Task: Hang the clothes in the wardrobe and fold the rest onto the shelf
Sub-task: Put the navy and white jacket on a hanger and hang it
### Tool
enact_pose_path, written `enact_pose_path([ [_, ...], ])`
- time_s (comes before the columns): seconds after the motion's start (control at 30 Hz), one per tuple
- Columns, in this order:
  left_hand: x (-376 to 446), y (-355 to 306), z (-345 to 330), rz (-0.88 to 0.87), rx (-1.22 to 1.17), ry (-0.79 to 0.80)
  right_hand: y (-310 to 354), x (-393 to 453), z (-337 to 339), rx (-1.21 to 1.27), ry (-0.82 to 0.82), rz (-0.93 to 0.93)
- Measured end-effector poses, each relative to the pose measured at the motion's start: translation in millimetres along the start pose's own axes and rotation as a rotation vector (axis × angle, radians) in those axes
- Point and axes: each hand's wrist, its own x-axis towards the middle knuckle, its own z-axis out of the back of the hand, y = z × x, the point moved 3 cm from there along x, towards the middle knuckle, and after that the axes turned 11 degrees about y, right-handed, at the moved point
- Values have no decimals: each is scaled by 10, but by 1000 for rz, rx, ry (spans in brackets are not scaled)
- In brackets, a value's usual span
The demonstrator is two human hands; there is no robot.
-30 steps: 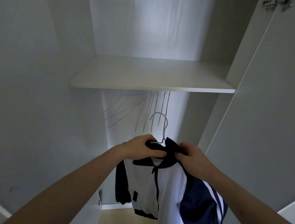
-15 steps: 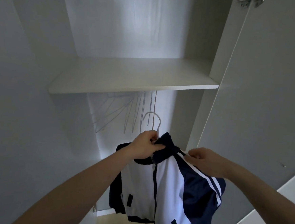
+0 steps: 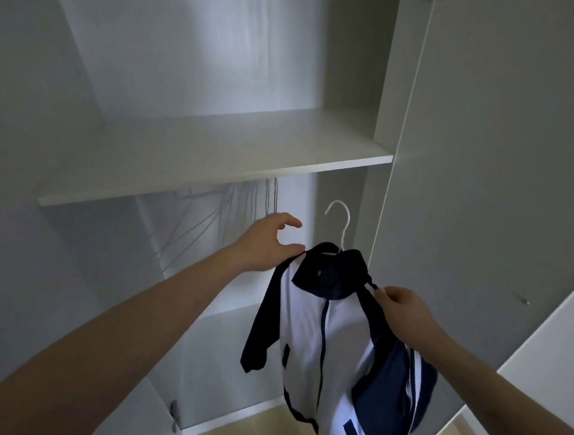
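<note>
right hand [image 3: 405,312] at 4 o'clock pinches jacket [image 3: 331,341] shoulder | left hand [image 3: 266,243] at 10 o'clock, fingers loose, thumb touching the other shoulder; earlier it gripped the collar | jacket on hanger [image 3: 342,221], not yet hung | spare hangers [image 3: 231,206] under shelf [image 3: 214,163] at 12 | folding left

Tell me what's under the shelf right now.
Under the shelf hang bare wire hangers; their rail is hidden by the shelf. Lower, the jacket sits on a white hanger, not yet hooked up.
</note>
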Motion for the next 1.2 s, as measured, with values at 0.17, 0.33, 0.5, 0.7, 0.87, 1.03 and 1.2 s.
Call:
enact_pose_path([
  [0.17, 90, -201, 654, -157, 175, -272, -29, 326, -35, 69, -63, -56],
  [0.33, 325, -109, 1227, -92, 453, -339, 38, 850, -135, 184, -88, -81],
  [0.5, 621, 299, 1487, 214, 415, -231, 119, 1512, -132, 251, -87, -117],
  [0.7, 870, 599, 1609, 351, 368, -198, 223, 2265, -3, 236, -109, -137],
  [0.87, 1002, 761, 1566, 406, 397, -155, 308, 2774, 107, 116, -120, -134],
  [1.03, 1062, 826, 1579, 430, 476, -173, 430, 3162, 150, 21, -114, -110],
  [1.2, 1086, 875, 1576, 425, 489, -197, 514, 3476, 125, -2, -97, -97],
])
